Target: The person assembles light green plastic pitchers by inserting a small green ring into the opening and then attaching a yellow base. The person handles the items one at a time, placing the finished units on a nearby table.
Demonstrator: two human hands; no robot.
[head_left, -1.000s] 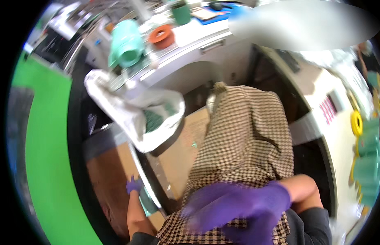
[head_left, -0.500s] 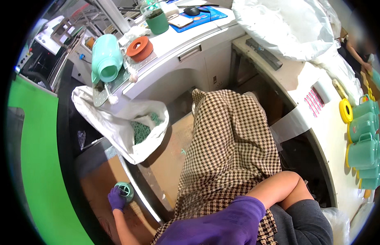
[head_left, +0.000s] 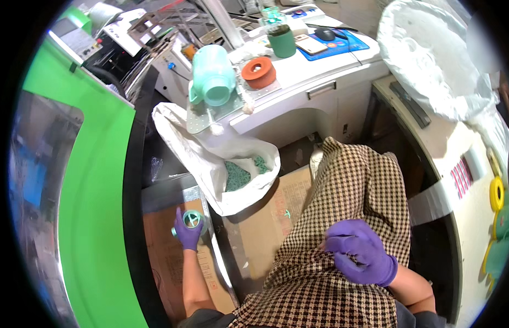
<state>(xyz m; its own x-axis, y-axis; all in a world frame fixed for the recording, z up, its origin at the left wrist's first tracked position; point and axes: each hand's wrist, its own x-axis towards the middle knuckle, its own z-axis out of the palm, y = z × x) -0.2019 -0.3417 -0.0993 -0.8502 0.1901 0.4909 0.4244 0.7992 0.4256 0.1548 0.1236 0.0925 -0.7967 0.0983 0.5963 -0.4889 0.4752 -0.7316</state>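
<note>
My left hand [head_left: 187, 230], in a purple glove, grips a teal plastic container [head_left: 203, 223] low at the left, above the cardboard. Its round rim faces up and a pale crosspiece shows within; the lower body is partly hidden by the hand. My right hand [head_left: 359, 252], gloved in the same purple, is over my lap on a checked apron [head_left: 320, 268]. Its fingers are curled in, and whatever may be between them cannot be made out.
A white sack [head_left: 206, 174] with green scraps stands ahead. On the desk are a teal jug [head_left: 212, 71], an orange ring [head_left: 258, 72] and a green jar [head_left: 282, 41]. At the right bench are a large white bag [head_left: 424, 60], a yellow ring [head_left: 496, 193] and teal containers [head_left: 505, 223].
The view has swung left, so the desk and sack sit further right. My right hand has come from the lower edge to over my lap. My left hand still holds the teal container.
</note>
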